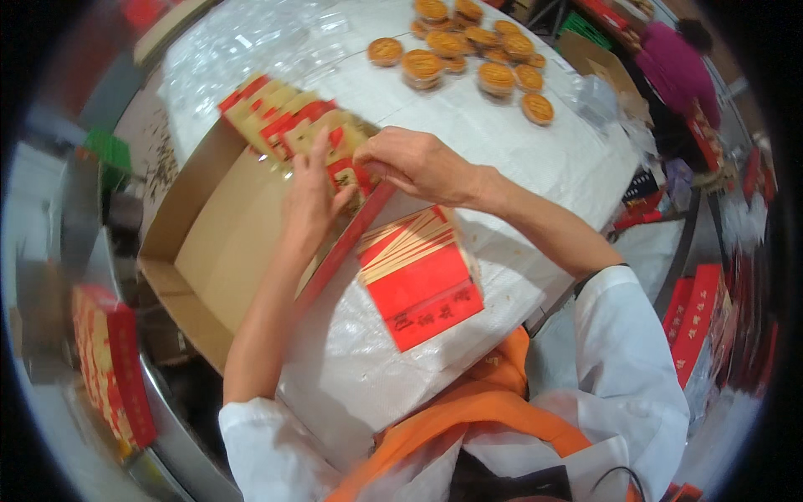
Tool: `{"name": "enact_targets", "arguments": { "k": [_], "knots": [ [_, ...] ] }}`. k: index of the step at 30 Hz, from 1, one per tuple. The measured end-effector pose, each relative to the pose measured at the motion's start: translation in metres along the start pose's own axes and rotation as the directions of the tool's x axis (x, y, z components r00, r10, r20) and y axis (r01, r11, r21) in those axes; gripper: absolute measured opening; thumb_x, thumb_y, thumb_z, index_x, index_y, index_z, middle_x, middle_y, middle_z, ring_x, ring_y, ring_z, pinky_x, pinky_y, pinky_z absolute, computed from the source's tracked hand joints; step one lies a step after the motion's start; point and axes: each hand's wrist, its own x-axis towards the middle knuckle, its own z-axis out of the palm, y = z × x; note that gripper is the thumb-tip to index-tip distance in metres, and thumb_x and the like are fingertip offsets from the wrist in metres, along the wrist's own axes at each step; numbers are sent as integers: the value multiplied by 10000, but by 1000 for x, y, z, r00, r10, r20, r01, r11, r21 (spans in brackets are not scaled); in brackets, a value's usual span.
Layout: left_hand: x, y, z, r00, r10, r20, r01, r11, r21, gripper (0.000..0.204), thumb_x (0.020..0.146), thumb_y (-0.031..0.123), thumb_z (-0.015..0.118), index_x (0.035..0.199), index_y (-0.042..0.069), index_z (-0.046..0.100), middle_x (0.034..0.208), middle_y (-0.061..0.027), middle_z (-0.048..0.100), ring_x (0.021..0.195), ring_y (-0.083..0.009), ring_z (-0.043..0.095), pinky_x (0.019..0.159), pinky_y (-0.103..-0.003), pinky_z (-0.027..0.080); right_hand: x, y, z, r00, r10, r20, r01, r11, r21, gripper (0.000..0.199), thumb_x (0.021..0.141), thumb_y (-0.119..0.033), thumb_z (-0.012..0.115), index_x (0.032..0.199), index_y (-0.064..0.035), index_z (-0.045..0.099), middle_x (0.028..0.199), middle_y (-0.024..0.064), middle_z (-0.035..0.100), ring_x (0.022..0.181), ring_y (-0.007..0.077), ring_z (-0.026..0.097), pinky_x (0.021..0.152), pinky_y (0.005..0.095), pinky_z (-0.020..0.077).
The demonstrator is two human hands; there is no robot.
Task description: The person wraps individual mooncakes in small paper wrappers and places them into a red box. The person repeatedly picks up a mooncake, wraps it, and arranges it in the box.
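Observation:
An open cardboard box [230,238] with a red outer side sits tilted at the table's left edge. Along its far end stands a row of wrapped packets [288,117] in cream and red. My left hand [311,197] reaches into the box with fingers apart, against the near packets. At the box's right corner my right hand [422,163] is closed, fingertips pinched beside the last packet; what they hold is hidden. Just below lies a fanned stack of red and cream printed cards [422,293].
Several round golden pastries [422,69] in clear cups stand at the table's far side. Clear plastic wrappers [242,63] are heaped at the far left. Red printed boxes [117,364] [694,322] stand on both sides. A person in purple [679,67] bends at the far right.

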Motion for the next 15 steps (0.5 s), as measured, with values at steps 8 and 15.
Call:
{"name": "enact_targets", "arguments": {
  "k": [8, 15],
  "knots": [
    [2, 5, -13, 959, -242, -145, 180, 920, -349, 483, 973, 148, 508, 1422, 60, 354, 1145, -146, 560, 934, -203, 602, 770, -335, 498, -115, 132, -89, 767, 603, -221, -607, 570, -554, 472, 811, -377, 697, 1138, -55, 588, 1254, 135, 535, 1185, 314, 494, 973, 467, 416],
    [-25, 74, -26, 891, 15, -454, -110, 977, -185, 427, 930, 21, 537, 1344, 21, 430, 1164, -98, 564, 921, -136, 563, 740, -251, 475, -163, 195, -90, 462, 807, -368, -869, 330, -368, 634, 787, -372, 684, 1291, -67, 451, 1257, 168, 464, 1119, 331, 494, 958, 445, 420]
  ]
}}
